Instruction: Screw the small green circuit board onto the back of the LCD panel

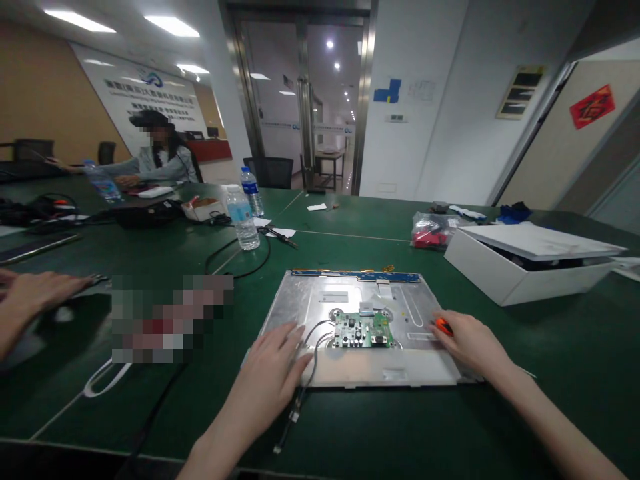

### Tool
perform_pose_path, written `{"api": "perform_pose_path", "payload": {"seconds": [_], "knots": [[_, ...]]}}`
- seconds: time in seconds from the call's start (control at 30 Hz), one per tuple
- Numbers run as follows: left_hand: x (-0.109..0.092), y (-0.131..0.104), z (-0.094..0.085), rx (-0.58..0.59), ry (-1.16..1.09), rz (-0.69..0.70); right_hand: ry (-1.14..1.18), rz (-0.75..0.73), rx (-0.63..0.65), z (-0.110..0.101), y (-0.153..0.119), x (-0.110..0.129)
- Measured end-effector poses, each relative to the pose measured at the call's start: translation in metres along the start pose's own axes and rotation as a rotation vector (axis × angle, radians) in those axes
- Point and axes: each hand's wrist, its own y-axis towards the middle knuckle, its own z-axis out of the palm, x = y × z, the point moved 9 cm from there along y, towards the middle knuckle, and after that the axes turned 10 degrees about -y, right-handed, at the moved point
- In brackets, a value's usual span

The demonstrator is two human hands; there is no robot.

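A display panel (350, 368) lies on the green table with its metal back up. Fixed to its middle is a green circuit board (360, 328), and a blue strip board (340, 274) runs along its far edge. My left hand (275, 363) rests on the panel's left side, fingers stretched out, beside thin dark cables (301, 393) that hang over the near edge. At the panel's right edge, my right hand (473, 341) is closed around an orange-handled tool (443, 325). Most of the tool is hidden by the hand, so its kind cannot be told.
A white box (520, 280) with a tilted lid stands right, near a plastic bag (430, 230) with red contents. Water bottles (243, 220) and a black cable (215, 257) are beyond the panel. Another person's hand (45, 293) is at left; a person (165, 160) sits farther back.
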Motion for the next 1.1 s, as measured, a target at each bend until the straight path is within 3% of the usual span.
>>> {"api": "perform_pose_path", "payload": {"seconds": [0.13, 0.23, 0.43, 0.73, 0.93, 1.1], "knots": [[0.041, -0.004, 0.007, 0.099, 0.131, -0.224, 0.036, 0.013, 0.022, 0.023, -0.017, -0.001], [0.052, -0.007, 0.015, 0.152, 0.166, -0.284, 0.039, 0.029, 0.031, 0.028, -0.02, 0.001], [0.052, -0.011, 0.018, 0.191, 0.185, -0.305, 0.048, 0.027, 0.017, 0.024, -0.021, 0.005], [0.057, -0.028, 0.004, 0.171, 0.231, -0.304, 0.013, 0.035, -0.031, 0.023, -0.052, 0.027], [0.035, -0.025, -0.014, 0.188, 0.301, -0.278, -0.001, 0.036, -0.015, 0.022, -0.059, 0.037], [0.021, -0.009, -0.024, 0.162, 0.4, -0.338, -0.061, 0.062, -0.001, 0.021, -0.062, 0.045]]}}
